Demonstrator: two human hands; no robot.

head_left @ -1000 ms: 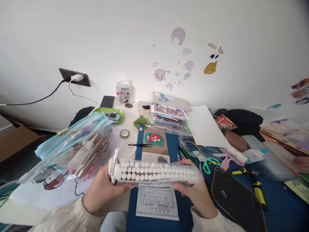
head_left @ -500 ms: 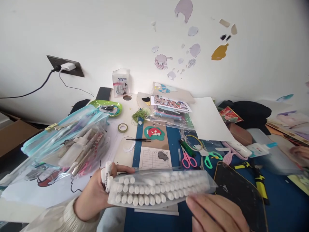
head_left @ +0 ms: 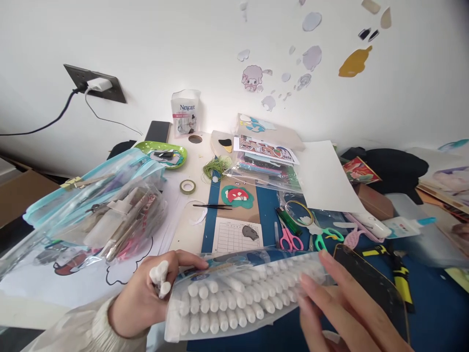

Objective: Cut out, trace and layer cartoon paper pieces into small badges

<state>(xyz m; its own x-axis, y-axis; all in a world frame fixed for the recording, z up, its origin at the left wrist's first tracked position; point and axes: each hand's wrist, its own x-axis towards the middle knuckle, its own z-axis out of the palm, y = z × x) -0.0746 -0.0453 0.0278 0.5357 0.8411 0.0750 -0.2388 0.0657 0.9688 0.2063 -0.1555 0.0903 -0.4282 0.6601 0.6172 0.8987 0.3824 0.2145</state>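
A clear plastic pouch (head_left: 220, 332) packed with rows of white-capped marker pens (head_left: 234, 320) is held over the front of the table. My left hand (head_left: 141, 288) is closed on its left end. A few loose white marker pens (head_left: 160, 278) also stick out of that hand's grip. At the pouch's right end, my right hand (head_left: 348, 308) has its fingers apart, with the fingertips at the plastic. Its thumb is hidden. Behind the pouch lie a printed grid sheet (head_left: 223, 239) and a grey cut-out (head_left: 250, 232).
Pink-handled scissors (head_left: 291, 242), green-handled scissors (head_left: 330, 237) and yellow-black pliers (head_left: 402, 283) lie to the right. Black tweezers (head_left: 212, 206) and a tape roll (head_left: 188, 186) lie behind the pouch. A bulging bag of tools (head_left: 120, 220) is on the left.
The pouch has tilted, so more of the pen ends show. My right hand's fingers have moved up and spread at its right end. The view has shifted slightly.
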